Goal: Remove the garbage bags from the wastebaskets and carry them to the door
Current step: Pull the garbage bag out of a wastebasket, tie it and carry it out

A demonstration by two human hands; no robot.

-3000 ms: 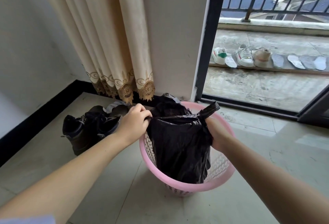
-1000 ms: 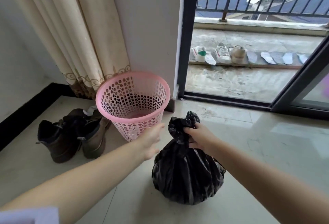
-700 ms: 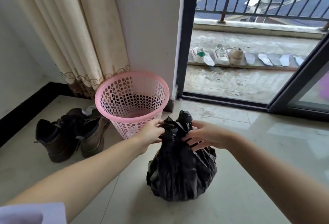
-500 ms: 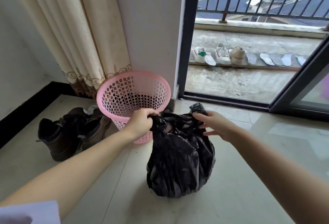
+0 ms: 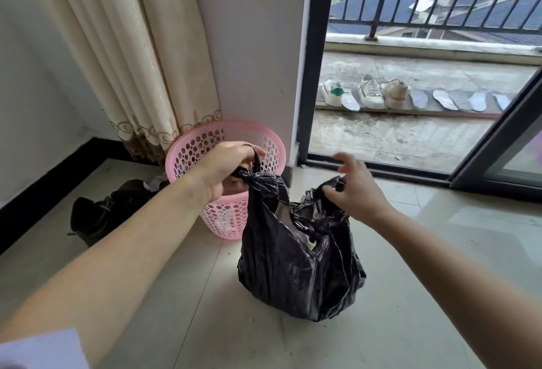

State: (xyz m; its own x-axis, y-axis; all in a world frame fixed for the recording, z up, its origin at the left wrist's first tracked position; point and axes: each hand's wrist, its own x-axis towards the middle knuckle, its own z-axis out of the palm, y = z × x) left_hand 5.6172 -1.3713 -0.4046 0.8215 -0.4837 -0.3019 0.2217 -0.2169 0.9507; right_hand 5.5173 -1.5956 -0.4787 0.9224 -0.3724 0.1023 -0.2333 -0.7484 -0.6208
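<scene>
Black bag [image 5: 299, 257] on floor: my left hand [image 5: 225, 165] grips one handle, right hand [image 5: 356, 192] pinches the other; best lifted evenly.

Left hand [image 5: 225, 163] grips one handle of the black garbage bag [image 5: 299, 254] on the floor; right hand [image 5: 356, 190] pinches the other, beside the pink wastebasket [image 5: 202, 146].

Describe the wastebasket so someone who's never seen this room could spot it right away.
Find the cream curtain left of the balcony door. At its hem, on the tile floor, stands the wastebasket: round, pink, perforated plastic, unlike the dark boots and black garbage bag beside it.
</scene>
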